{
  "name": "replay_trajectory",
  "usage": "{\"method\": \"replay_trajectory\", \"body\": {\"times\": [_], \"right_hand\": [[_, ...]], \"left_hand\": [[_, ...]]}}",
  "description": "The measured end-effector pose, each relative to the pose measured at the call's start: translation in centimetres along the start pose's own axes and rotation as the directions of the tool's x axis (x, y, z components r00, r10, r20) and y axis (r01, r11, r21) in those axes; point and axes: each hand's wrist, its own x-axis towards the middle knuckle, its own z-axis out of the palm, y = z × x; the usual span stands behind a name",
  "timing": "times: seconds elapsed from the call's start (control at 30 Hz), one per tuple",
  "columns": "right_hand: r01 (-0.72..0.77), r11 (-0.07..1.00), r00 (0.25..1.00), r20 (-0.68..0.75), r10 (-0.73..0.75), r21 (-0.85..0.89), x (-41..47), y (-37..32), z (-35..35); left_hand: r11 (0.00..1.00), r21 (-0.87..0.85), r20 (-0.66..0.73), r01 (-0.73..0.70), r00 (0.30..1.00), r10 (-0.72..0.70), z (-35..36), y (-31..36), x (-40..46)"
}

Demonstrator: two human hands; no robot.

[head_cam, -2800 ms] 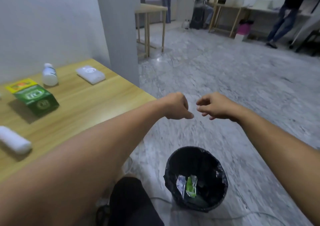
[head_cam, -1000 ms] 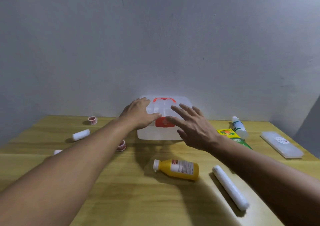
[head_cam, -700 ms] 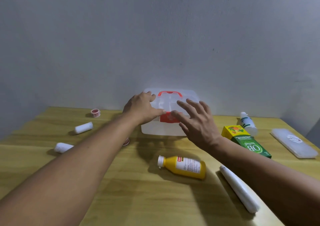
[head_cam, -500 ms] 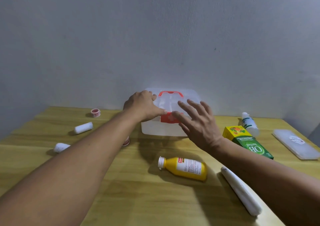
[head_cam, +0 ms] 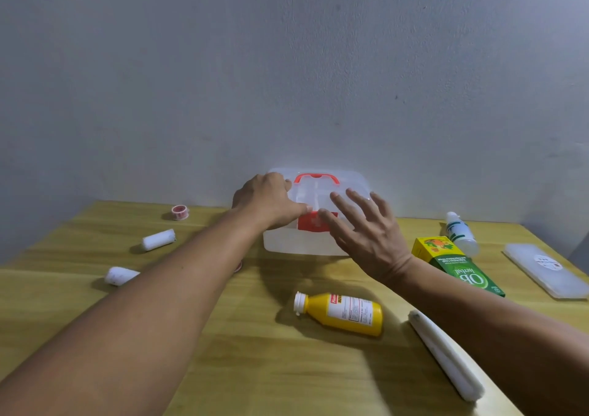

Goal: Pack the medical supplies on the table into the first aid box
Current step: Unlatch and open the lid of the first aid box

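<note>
The first aid box (head_cam: pixel 349 182), translucent white with a red handle and a red latch, stands shut at the back of the table against the wall. My left hand (head_cam: pixel 266 202) lies over the left part of its lid, thumb at the red latch (head_cam: pixel 307 222). My right hand (head_cam: pixel 366 233) hovers with fingers spread in front of the box's right half, forefinger tip by the latch. Loose on the table lie a yellow bottle (head_cam: pixel 345 313), a long white roll (head_cam: pixel 446 355), a green carton (head_cam: pixel 455 265) and a white bottle (head_cam: pixel 460 233).
A flat translucent case (head_cam: pixel 545 269) lies at the far right edge. Two short white bandage rolls (head_cam: pixel 158 239) (head_cam: pixel 119 276) and a red tape roll (head_cam: pixel 180 213) lie at the left. Another tape roll (head_cam: pixel 238 267) peeks from under my left forearm. The wall stands directly behind the box.
The view swung from a floor bin to the table. Over the last second my left hand stayed on the lid and my right hand edged closer to the latch.
</note>
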Motion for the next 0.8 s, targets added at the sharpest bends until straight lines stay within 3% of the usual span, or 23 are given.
{"method": "replay_trajectory", "body": {"times": [0.27, 0.57, 0.63, 0.7, 0.8], "right_hand": [[-0.036, 0.999, 0.998, -0.043, 0.037, 0.017, -0.3, -0.1, 0.8], [0.003, 1.0, 0.998, 0.056, -0.004, 0.023, 0.2, -0.1, -0.6], [0.004, 0.999, 0.995, 0.099, -0.008, 0.04, 0.5, 0.2, -1.2], [-0.019, 0.997, 0.992, 0.124, 0.01, 0.071, 1.0, 0.4, -2.0], [-0.073, 0.991, 0.986, 0.16, 0.054, 0.115, 1.4, 0.2, -3.3]], "left_hand": [[1.0, 0.02, -0.009, -0.002, 1.0, 0.002, 0.3, 0.3, 0.3], [0.999, 0.044, 0.021, -0.029, 0.999, 0.028, 0.2, 0.3, 0.0], [0.998, -0.037, 0.043, -0.042, 0.998, 0.044, 0.0, 0.0, 0.2], [0.974, -0.225, 0.051, -0.032, 0.998, 0.044, -0.1, -0.5, 0.5], [0.838, -0.545, -0.008, 0.031, 0.999, -0.042, 0.0, -1.2, 0.4]]}}
